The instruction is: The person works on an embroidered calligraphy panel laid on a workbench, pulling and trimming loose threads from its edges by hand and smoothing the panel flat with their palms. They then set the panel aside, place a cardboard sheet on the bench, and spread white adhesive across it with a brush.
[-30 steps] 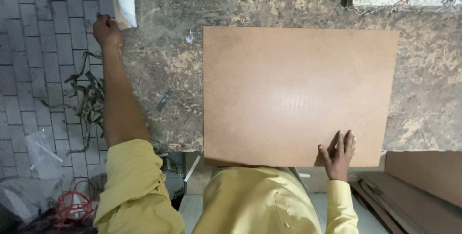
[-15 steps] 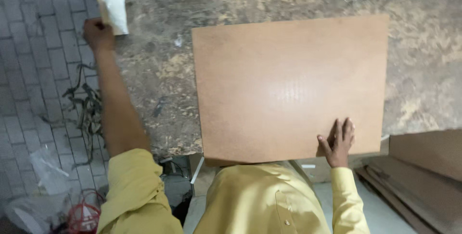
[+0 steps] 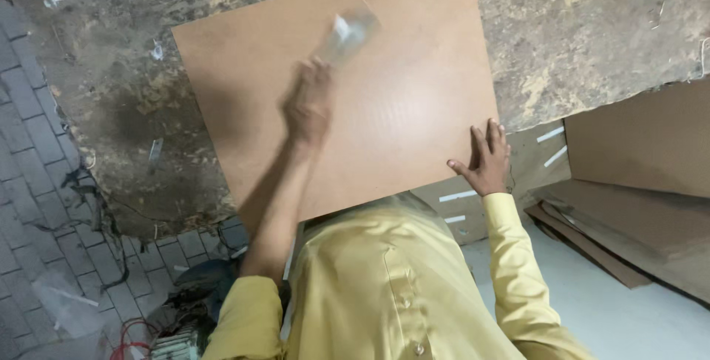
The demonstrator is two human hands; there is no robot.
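Head view, looking down. Brown board point(image 3: 384, 101), flat rect. sheet, lies on a rough mottled worktop point(image 3: 592, 27); its near edge sits at the person's chest, yellow shirt point(image 3: 384, 286).

L hand point(image 3: 309, 105): raised over the board's middle, fingers curled shut around a pale, clear-ish object point(image 3: 347, 33) that sticks out toward the board's far edge. Object is motion-blurred; kind cannot be told. Whether hand or object touches the board cannot be told either.

R hand point(image 3: 487, 159): at the board's near R corner, fingers spread open and fairly straight, fingertips resting on the board surface, thumb out to the side; nothing gripped.

Surroundings: stacked brown sheets point(image 3: 643, 182) lean just R of the worktop; grey paving bricks point(image 3: 29, 182) on the L.
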